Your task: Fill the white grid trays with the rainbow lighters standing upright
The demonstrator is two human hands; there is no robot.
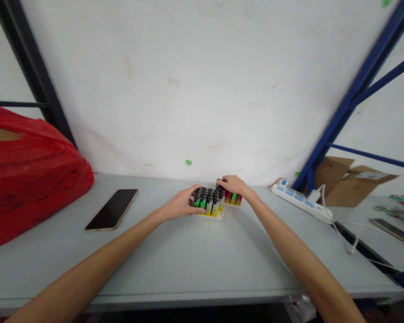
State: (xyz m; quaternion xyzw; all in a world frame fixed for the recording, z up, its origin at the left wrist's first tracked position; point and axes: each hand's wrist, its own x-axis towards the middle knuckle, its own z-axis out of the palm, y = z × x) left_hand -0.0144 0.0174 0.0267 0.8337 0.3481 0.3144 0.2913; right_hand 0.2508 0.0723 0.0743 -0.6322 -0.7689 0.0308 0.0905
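Several upright lighters [209, 206] with black tops and green, yellow or clear-grey bodies stand packed in a pale tray [218, 217] near the back of the table. My left hand [185, 202] wraps around the left side of this group, thumb in front and fingers behind. At the back right of the group, my right hand [234, 185] is closed with its fingertips on a dark-topped lighter [219, 182]. Under and beside the right hand are more lighters [234, 198] with red, green and orange bodies. What lies beneath my right palm is hidden.
A phone [112, 210] lies left on the grey table [188, 269]. A red plastic bag [37, 179] fills the left end. Toward the right are a white power strip [301, 202] with cables, a blue metal post [350, 98] and an open cardboard box [343, 186]. A white wall [202, 89] closes the back.
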